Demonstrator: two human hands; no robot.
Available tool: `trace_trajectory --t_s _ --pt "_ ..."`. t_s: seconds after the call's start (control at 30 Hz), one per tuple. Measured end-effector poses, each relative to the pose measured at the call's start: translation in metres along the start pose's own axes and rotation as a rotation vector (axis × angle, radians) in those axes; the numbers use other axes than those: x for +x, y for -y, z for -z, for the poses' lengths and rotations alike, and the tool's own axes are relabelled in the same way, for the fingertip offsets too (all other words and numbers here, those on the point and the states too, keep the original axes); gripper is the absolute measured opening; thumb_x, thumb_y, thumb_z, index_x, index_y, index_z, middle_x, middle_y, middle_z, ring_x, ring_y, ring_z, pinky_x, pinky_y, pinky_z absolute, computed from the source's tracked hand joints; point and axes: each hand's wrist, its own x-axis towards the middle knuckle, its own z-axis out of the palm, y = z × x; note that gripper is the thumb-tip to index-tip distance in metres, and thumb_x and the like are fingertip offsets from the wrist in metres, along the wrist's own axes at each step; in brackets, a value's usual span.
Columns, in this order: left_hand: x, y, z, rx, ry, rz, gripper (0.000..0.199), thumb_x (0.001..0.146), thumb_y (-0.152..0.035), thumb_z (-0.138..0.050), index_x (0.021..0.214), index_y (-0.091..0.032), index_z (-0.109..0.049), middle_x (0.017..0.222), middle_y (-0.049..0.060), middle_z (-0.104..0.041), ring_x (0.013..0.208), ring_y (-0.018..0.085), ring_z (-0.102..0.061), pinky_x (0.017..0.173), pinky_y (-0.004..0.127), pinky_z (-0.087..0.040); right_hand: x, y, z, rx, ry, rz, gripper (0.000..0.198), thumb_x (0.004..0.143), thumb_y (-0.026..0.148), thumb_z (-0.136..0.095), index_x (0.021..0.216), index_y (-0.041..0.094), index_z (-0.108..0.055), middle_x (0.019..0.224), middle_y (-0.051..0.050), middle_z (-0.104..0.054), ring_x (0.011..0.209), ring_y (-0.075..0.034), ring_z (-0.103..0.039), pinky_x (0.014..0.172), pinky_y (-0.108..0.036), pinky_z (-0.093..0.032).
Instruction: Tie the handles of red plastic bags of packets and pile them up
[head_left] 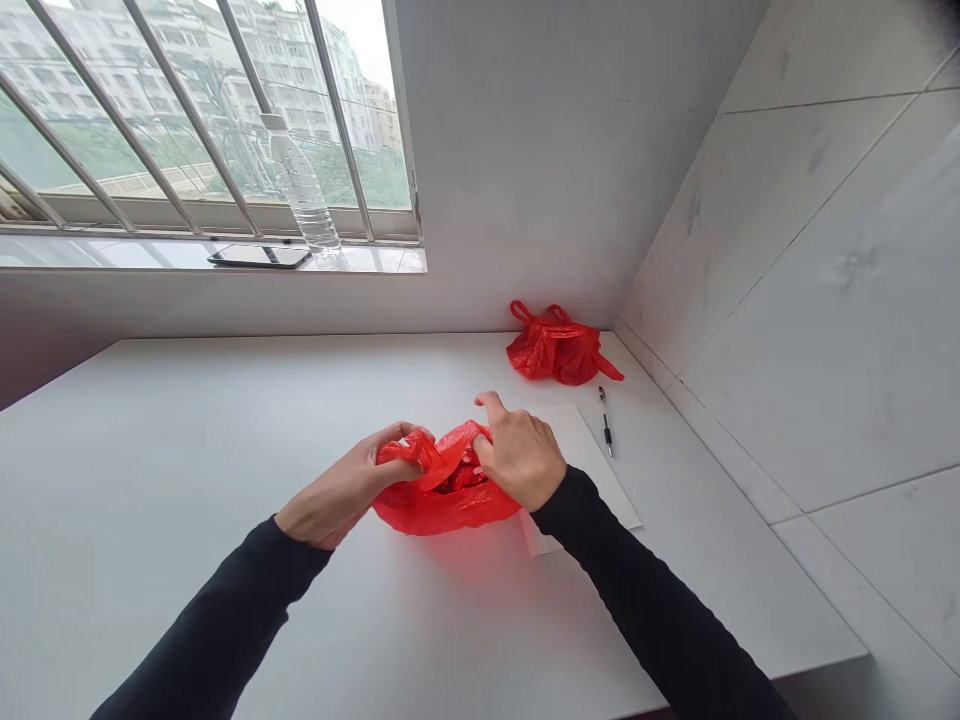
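Left hand (341, 490) and right hand (519, 455) both pinching the red plastic bag (442, 500) mid-desk (187, 480). Second tied red bag (559, 345), pen (605, 420) near far right corner.

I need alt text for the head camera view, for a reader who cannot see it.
Two hands in black sleeves, left hand and right hand, grip the handles of a red plastic bag on a white table. Behind lie a second red bag, a pen, a sheet of paper, and a water bottle on the windowsill.
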Motion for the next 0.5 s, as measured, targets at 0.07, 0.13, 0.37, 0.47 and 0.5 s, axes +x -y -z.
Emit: trace_trajectory --t_s 0.07,0.13,0.37,0.47,0.5 --pt "0.0 -0.001 -0.001 0.098 0.021 0.025 0.039 0.074 -0.038 -0.074 0.105 -0.025 -0.055 0.08 -0.001 -0.065 0.075 0.019 -0.059 0.064 0.026 -0.041 -0.001 0.002 0.003 0.065 -0.057 -0.019 0.037 0.091 0.022 -0.048 0.128 0.019 -0.046 0.076 -0.003 -0.067 0.074 -0.024 -0.066 0.064 -0.03 -0.038" --pt "0.0 -0.001 -0.002 0.146 0.044 0.051 0.047 0.073 -0.041 -0.077 0.11 -0.026 -0.052 0.078 -0.002 -0.066 0.072 0.019 -0.06 0.067 0.028 -0.043 -0.001 0.003 0.003 0.138 -0.121 -0.019 0.029 0.094 0.026 -0.049 0.122 0.019 -0.045 0.085 -0.003 -0.068 0.073 -0.022 -0.065 0.063 -0.03 -0.039" --pt "0.007 0.008 -0.003 0.149 -0.167 0.006 0.03 0.075 -0.041 -0.072 0.066 -0.018 -0.054 0.061 -0.003 -0.052 0.055 0.011 -0.045 0.052 0.022 -0.032 -0.003 0.0 0.001 0.202 -0.055 0.337 0.008 0.097 0.022 -0.054 0.104 0.02 -0.055 0.093 -0.002 -0.067 0.083 -0.017 -0.061 0.075 -0.029 -0.044" --pt "0.009 0.01 0.001 0.005 -0.3 -0.041 0.035 0.076 -0.046 -0.071 0.062 -0.017 -0.056 0.06 -0.002 -0.051 0.055 0.011 -0.044 0.052 0.022 -0.033 -0.006 0.0 0.002 0.1 0.183 0.416 0.013 0.097 0.016 -0.051 0.101 0.02 -0.062 0.084 -0.002 -0.067 0.076 -0.016 -0.06 0.068 -0.027 -0.04" --pt "0.01 0.01 0.003 -0.052 -0.307 -0.045 0.034 0.074 -0.047 -0.073 0.064 -0.017 -0.059 0.062 -0.001 -0.054 0.057 0.013 -0.047 0.053 0.023 -0.036 -0.008 0.0 0.002 0.047 0.264 0.436 0.016 0.095 0.013 -0.051 0.098 0.02 -0.064 0.083 -0.002 -0.066 0.075 -0.016 -0.06 0.066 -0.027 -0.039"
